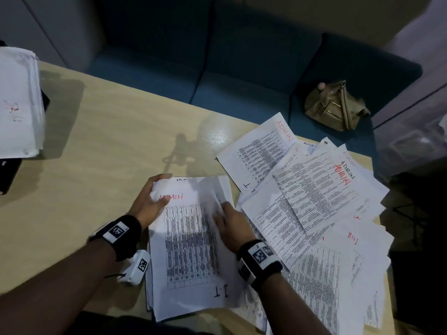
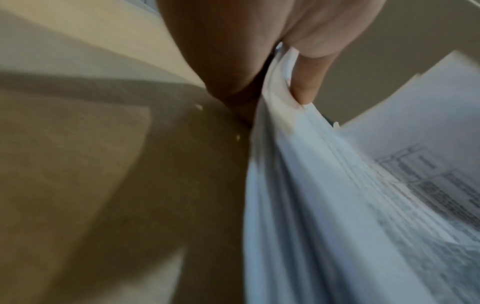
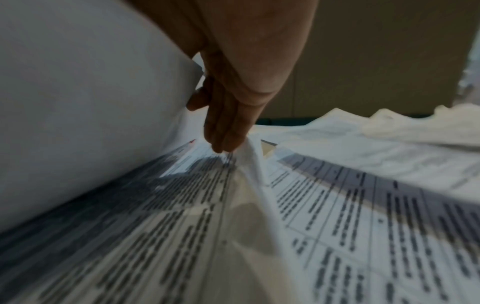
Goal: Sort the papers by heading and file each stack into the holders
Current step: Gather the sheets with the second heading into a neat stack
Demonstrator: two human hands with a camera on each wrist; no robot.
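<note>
A stack of printed papers [image 1: 191, 250] lies on the table in front of me, its top sheet headed ADMIN in red. My left hand [image 1: 154, 201] grips the stack's far left corner, thumb on top and fingers underneath. The left wrist view shows that thumb [image 2: 306, 82] on the fanned edges of the stack [image 2: 311, 185]. My right hand [image 1: 229, 221] rests on the stack's right side. Its straight fingers [image 3: 223, 127] press a crease into a sheet, while a blurred sheet [image 3: 91, 102] curls up beside the thumb. Loose papers [image 1: 314, 201] headed ADMIN and I.T lie spread to the right.
A black holder [image 1: 7, 172] with white papers [image 1: 17, 105] stands at the far left of the wooden table [image 1: 96, 153]. A blue sofa [image 1: 217, 68] runs behind the table, with a tan bag [image 1: 336, 105] on it. The loose papers reach the table's right edge.
</note>
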